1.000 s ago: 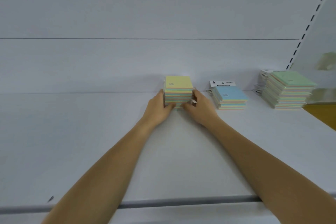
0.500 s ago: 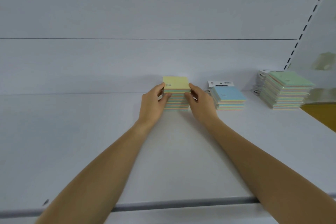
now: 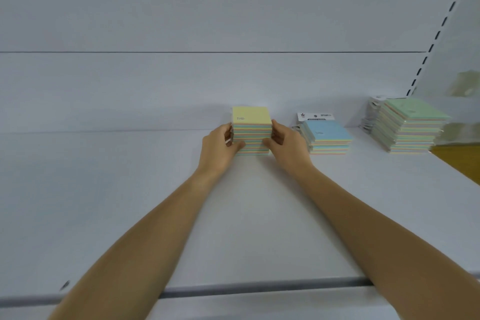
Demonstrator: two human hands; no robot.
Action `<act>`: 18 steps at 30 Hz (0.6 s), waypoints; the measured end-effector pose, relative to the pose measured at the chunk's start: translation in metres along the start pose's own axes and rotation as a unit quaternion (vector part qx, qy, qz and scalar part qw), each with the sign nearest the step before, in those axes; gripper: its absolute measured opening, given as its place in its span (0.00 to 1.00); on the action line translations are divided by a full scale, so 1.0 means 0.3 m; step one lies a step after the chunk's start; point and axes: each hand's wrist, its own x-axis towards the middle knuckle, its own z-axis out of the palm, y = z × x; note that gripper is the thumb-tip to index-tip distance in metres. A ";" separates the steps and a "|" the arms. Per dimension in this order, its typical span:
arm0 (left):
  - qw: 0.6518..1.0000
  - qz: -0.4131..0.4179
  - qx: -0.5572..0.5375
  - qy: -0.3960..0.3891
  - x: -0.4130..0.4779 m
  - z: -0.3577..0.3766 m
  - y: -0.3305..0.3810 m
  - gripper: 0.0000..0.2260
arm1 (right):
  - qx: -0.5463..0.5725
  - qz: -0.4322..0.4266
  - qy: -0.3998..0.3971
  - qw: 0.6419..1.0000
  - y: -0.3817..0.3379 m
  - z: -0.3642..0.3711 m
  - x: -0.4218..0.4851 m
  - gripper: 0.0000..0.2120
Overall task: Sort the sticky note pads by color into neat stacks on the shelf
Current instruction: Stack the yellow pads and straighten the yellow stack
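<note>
A stack of sticky note pads with a yellow top stands on the white shelf, near the back wall at the centre. My left hand presses against its left side and my right hand against its right side, thumbs on the front face. To the right lies a shorter stack with a blue top. Further right is a taller stack with a green top. The sides of all three stacks show mixed pastel layers.
The shelf's front lip runs across the bottom of the view. A slotted upright rises at the right behind the green-topped stack. An orange-brown surface shows past the shelf's right end.
Both hands slid from the stack's front bottom up to its two sides. The yellow-topped stack now looks squarer. The other stacks have not moved.
</note>
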 end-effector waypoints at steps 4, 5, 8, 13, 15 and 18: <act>1.000 0.000 0.005 0.004 0.001 -0.002 -0.003 0.17 | 0.020 0.011 -0.005 1.000 -0.006 -0.004 -0.007 0.16; 1.000 -0.003 0.004 0.001 0.001 -0.001 -0.004 0.17 | 0.026 0.016 -0.005 1.000 -0.007 -0.006 -0.009 0.18; 0.999 -0.031 0.015 -0.012 0.002 -0.004 -0.016 0.15 | 0.036 0.040 -0.019 0.998 -0.015 -0.010 -0.020 0.26; 0.998 -0.042 0.020 -0.041 -0.008 -0.008 -0.007 0.16 | -0.029 0.032 -0.016 0.999 0.004 0.005 -0.007 0.14; 0.998 -0.037 0.019 -0.042 -0.010 -0.007 0.001 0.18 | -0.036 0.037 -0.021 0.998 0.006 0.005 -0.002 0.13; 0.998 -0.028 0.027 -0.046 -0.012 -0.009 0.000 0.18 | -0.015 0.040 -0.031 0.999 0.006 0.001 -0.001 0.14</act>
